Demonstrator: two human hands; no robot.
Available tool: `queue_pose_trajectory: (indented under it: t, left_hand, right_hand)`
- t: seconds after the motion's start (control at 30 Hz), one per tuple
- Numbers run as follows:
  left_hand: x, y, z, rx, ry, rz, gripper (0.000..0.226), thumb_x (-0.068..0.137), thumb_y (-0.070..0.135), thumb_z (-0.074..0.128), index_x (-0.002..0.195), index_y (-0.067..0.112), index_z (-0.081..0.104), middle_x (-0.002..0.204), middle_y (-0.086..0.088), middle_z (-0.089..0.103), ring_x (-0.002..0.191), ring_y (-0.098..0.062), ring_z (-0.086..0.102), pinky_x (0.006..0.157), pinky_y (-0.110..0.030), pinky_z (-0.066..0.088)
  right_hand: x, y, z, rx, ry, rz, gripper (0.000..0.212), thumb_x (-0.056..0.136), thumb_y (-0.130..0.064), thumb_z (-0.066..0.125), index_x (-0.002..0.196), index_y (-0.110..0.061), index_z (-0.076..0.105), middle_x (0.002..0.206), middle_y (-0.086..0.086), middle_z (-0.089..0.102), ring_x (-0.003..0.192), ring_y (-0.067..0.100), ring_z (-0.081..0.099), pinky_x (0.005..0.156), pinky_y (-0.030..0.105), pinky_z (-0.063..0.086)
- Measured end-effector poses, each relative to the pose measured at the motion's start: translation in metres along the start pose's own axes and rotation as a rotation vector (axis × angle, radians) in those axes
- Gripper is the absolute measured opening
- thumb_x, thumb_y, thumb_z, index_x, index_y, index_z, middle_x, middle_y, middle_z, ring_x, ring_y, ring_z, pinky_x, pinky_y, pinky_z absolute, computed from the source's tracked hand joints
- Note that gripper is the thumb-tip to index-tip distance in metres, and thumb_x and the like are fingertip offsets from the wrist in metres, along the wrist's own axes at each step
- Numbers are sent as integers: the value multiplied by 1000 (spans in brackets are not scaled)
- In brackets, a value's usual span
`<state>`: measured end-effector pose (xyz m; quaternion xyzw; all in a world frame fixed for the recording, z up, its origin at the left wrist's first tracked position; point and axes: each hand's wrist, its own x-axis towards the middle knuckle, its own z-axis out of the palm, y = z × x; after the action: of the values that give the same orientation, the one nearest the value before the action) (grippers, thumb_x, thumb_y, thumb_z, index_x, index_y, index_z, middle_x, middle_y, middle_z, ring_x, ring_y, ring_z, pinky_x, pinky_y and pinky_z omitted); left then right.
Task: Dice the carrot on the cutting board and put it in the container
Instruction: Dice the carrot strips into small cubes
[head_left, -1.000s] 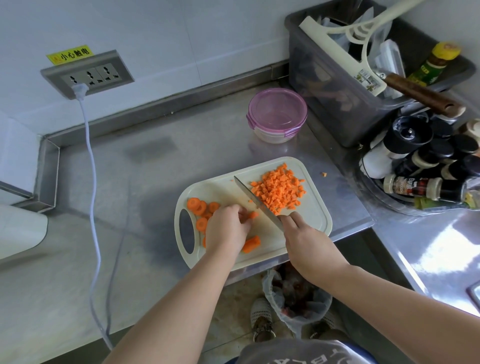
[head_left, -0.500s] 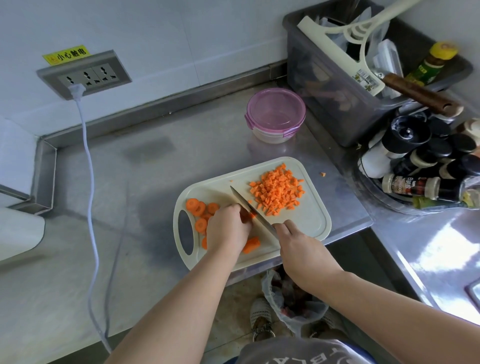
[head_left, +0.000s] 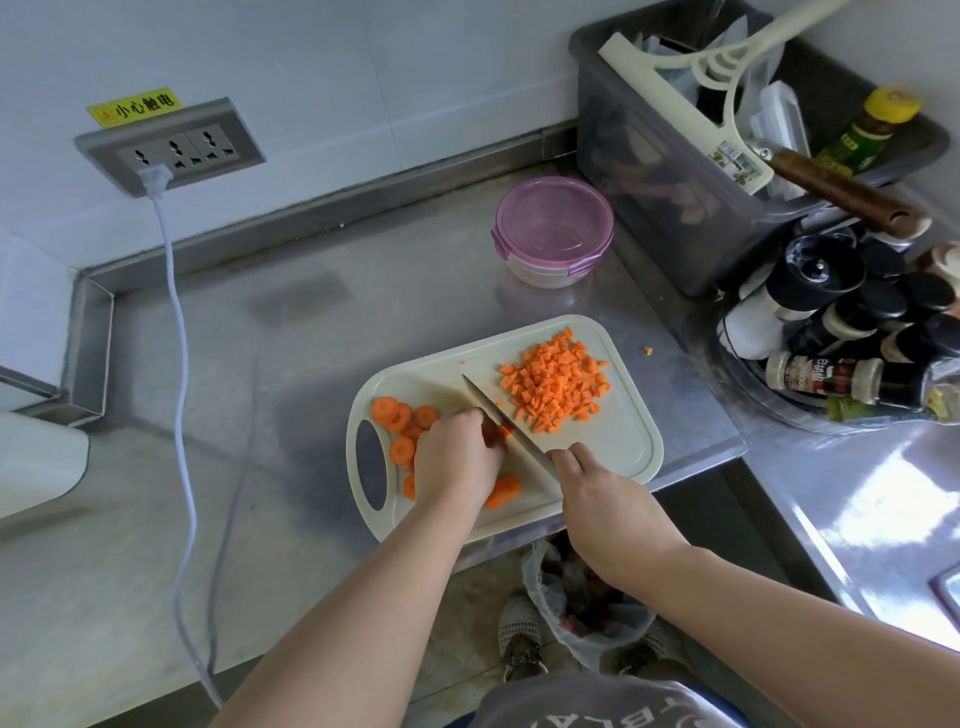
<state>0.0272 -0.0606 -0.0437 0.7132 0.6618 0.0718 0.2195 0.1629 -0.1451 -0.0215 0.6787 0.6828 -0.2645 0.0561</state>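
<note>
A cream cutting board (head_left: 623, 447) lies on the steel counter. A heap of diced carrot (head_left: 558, 382) sits on its far right part. Several round carrot slices (head_left: 396, 415) lie on its left end, and a short carrot chunk (head_left: 503, 491) lies near the front edge. My left hand (head_left: 457, 457) presses down on carrot pieces mid-board, fingers curled over them. My right hand (head_left: 608, 501) grips a knife (head_left: 506, 423); the blade slants up-left, right beside my left fingertips. The container (head_left: 553, 231), round with a pink lid clipped on, stands behind the board.
A grey bin (head_left: 675, 171) of utensils stands at the back right. A rack of spice bottles (head_left: 852, 332) stands right of the board. A white cable (head_left: 179, 364) hangs from the wall socket (head_left: 169, 148) across the counter's left side. A bagged waste bin (head_left: 582, 603) sits below the counter edge.
The knife and my right hand have shifted left, from the edge of the diced heap to right against my left fingers. My left hand stays on the carrot pieces.
</note>
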Motion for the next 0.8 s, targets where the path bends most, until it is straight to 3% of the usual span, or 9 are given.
queue_pose_trajectory:
  t: [0.2, 0.43, 0.8]
  left_hand:
    - [0, -1, 2, 15, 5, 28, 14, 88, 26, 59, 93, 15, 67, 95, -1, 68, 86, -21, 62, 63, -26, 39]
    - [-1, -5, 1, -48, 5, 48, 13, 87, 28, 63, 92, 18, 69, 92, 2, 70, 84, -18, 64, 70, -33, 52]
    - [-4, -8, -2, -14, 8, 34, 19, 88, 33, 62, 95, 17, 68, 98, 1, 68, 88, -20, 63, 67, -29, 47]
  right_hand:
    - [5, -2, -3, 11, -58, 19, 44, 84, 9, 44, 123, -11, 39, 109, 3, 41, 72, 29, 59, 64, 40, 54]
    - [16, 0, -3, 62, -14, 41, 44, 83, 11, 46, 119, -13, 38, 96, -2, 36, 73, 28, 59, 65, 41, 55]
    - [1, -3, 1, 15, 10, -1, 41, 88, 3, 44, 124, -15, 36, 97, -4, 34, 69, 27, 58, 62, 39, 54]
